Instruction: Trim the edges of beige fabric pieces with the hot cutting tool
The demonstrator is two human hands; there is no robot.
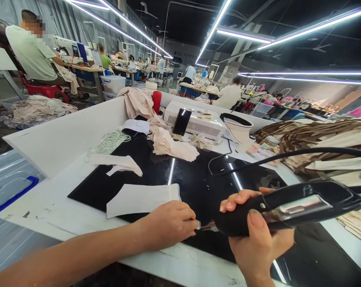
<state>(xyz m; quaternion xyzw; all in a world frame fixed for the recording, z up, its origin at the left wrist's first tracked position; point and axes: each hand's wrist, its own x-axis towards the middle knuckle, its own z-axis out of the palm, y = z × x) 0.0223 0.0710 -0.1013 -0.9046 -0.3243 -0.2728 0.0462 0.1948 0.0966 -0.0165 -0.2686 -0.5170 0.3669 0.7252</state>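
Note:
My right hand (258, 239) is wrapped around a black corded handheld tool (291, 207) with a silvery panel on its side. Its narrow metal tip (209, 226) points left, close to the fingertips of my left hand (171, 223). Those left fingers are pinched together; a small whitish bit shows at their ends, too little to name. Just behind my left hand, a white fabric piece (138, 198) lies flat on the glossy black board (198, 183). Farther back lies a smaller, folded off-white fabric piece (120, 162).
A stack of cream fabric pieces (174, 145), a phone (182, 121) and a white vented machine (198, 119) stand at the back. Pale green cord (111, 141) lies left, near a white side panel (73, 131). The tool's black cable (276, 157) loops overhead right, before brown-and-cream fabric (318, 135).

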